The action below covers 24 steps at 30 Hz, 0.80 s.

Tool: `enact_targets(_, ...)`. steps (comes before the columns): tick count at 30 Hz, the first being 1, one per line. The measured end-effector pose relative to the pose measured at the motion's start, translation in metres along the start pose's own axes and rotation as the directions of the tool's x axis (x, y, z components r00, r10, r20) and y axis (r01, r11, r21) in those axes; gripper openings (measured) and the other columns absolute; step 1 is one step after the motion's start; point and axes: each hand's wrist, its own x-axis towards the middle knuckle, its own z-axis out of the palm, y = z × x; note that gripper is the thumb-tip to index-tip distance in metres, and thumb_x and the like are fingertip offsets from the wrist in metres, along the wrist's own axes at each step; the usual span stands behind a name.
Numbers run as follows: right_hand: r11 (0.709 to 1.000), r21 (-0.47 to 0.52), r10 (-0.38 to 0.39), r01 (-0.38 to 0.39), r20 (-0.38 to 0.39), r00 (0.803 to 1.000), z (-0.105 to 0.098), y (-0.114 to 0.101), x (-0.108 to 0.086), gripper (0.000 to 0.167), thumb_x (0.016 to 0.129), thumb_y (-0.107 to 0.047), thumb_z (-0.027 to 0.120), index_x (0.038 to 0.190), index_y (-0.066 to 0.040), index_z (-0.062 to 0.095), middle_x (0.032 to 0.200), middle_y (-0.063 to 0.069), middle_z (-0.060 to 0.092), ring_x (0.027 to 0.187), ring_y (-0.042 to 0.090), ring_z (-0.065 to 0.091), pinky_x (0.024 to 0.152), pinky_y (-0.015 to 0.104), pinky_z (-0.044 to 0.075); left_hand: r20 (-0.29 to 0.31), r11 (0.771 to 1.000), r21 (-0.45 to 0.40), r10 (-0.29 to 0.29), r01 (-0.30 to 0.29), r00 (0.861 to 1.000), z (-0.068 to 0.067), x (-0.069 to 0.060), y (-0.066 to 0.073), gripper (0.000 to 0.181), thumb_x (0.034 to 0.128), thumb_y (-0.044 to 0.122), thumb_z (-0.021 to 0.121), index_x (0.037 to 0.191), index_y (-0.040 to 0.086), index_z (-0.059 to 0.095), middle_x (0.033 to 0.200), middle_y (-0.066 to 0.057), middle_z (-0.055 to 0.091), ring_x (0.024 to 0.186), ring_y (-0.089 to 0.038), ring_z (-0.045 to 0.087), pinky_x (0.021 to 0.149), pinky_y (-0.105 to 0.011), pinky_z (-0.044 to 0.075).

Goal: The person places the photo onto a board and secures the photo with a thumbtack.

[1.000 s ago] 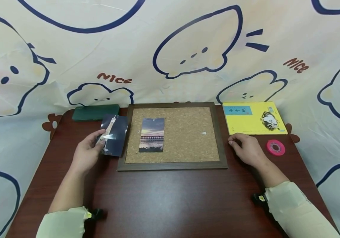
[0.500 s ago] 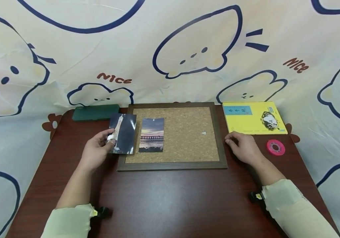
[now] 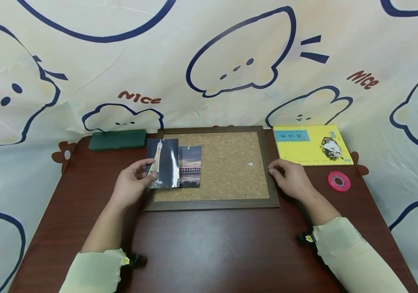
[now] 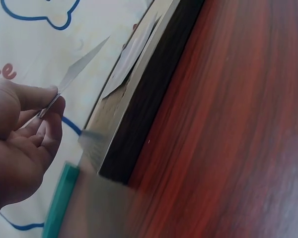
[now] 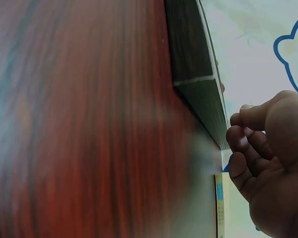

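Note:
My left hand (image 3: 133, 182) pinches a glossy photo (image 3: 168, 163) of a pale tower on a dark ground, by its left edge. In the left wrist view the photo (image 4: 82, 68) is edge-on, raised above the corkboard (image 3: 227, 171). Behind it, a photo of a pier at sunset (image 3: 190, 167) lies on the cork, its left part hidden. By the board's right edge is my right hand (image 3: 290, 178), thumb and forefinger tips together. In the right wrist view a tiny pin-like thing (image 5: 250, 103) shows faintly at those fingertips, too small to make out fully.
A dark green case (image 3: 117, 139) lies at the back left of the brown table (image 3: 209, 248). At the back right is a yellow book (image 3: 311, 150), with a pink ring-shaped roll (image 3: 338, 181) in front. A patterned cloth (image 3: 179, 106) hangs behind.
My left hand has carried the tower photo rightward from beside the board to over its left part, covering some of the pier photo. My right hand has shifted left to the board's edge.

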Motion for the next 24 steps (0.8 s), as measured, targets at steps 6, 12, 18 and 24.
enact_targets(6,1.000,0.023,0.001,-0.001,0.013,1.000,0.008,-0.008,0.005,0.006,0.101,-0.012,0.067,0.103,-0.011,0.073,0.096,0.006,0.075,0.083,0.023,0.065,0.075,0.045,0.052,0.028,1.000,0.006,-0.002,0.001,1.000,0.008,0.003,0.004,0.046,0.0963,0.020,0.076,0.141,0.018,0.063,0.129,-0.013,0.060,0.101,-0.029,0.058,0.068,-0.030,0.051)
enact_targets(12,0.999,0.033,0.022,-0.024,0.041,0.999,0.012,-0.019,0.010,0.009,0.102,-0.014,0.066,0.105,-0.010,0.073,0.095,0.005,0.074,0.081,0.022,0.064,0.074,0.044,0.052,0.050,1.000,0.010,0.002,-0.003,0.999,0.018,0.004,0.008,0.047,0.0949,0.021,0.077,0.140,0.019,0.063,0.133,-0.013,0.060,0.104,-0.029,0.059,0.071,-0.034,0.052)
enact_targets(18,0.998,0.051,0.024,-0.027,0.060,0.998,0.018,-0.031,0.017,0.007,0.102,-0.014,0.067,0.104,-0.011,0.073,0.099,0.005,0.074,0.085,0.022,0.065,0.078,0.045,0.053,0.073,1.000,-0.013,0.014,-0.014,0.997,0.028,0.006,0.011,0.049,0.0930,0.021,0.080,0.139,0.021,0.063,0.139,-0.014,0.058,0.112,-0.031,0.062,0.075,-0.034,0.054)
enact_targets(24,0.998,0.059,0.011,-0.016,0.070,0.997,0.025,-0.039,0.022,0.008,0.102,-0.015,0.067,0.105,-0.011,0.074,0.106,0.007,0.075,0.097,0.024,0.069,0.086,0.048,0.055,0.095,0.999,-0.030,0.029,-0.026,0.995,0.040,0.008,0.015,0.052,0.0910,0.017,0.081,0.139,0.023,0.063,0.138,-0.011,0.055,0.108,-0.029,0.062,0.070,-0.034,0.054)
